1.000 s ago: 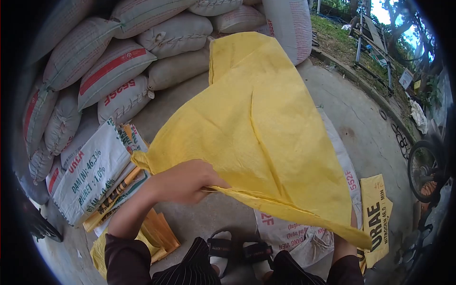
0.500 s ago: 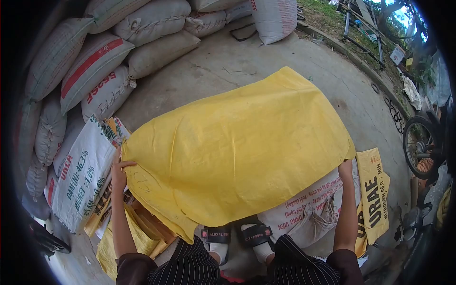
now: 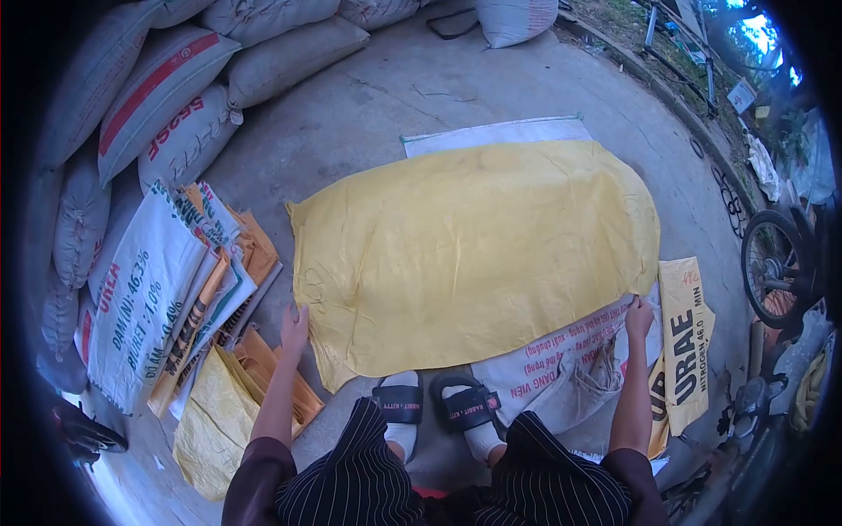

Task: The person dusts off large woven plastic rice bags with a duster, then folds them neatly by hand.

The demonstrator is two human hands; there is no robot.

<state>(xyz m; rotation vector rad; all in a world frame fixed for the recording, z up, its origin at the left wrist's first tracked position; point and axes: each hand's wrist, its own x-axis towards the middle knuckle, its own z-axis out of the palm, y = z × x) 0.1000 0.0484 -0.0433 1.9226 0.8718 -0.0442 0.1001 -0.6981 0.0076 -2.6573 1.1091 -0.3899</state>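
Observation:
A large yellow woven sack [image 3: 474, 254] is spread in front of my feet, its surface creased. My left hand [image 3: 296, 331] pinches its near left edge, and my right hand [image 3: 639, 314] grips its near right corner. Beyond the far side of the yellow sack, a strip of a white sack [image 3: 495, 136] shows. A white sack with red print [image 3: 548, 368] lies crumpled below my right hand, partly covered by the yellow one. Just right of that hand is a yellow sack printed URAE [image 3: 684, 342].
Folded white UREA sacks [image 3: 145, 289] and a folded yellow sack [image 3: 215, 430] lie at the left. Filled sacks [image 3: 167, 96] are stacked at the upper left. A wheel [image 3: 772, 267] stands at the right. My sandalled feet [image 3: 399, 412] are on the concrete floor.
The yellow sack has come down flatter and lower, exposing a white sack behind it and the folded pile at left. My left hand has moved right and down.

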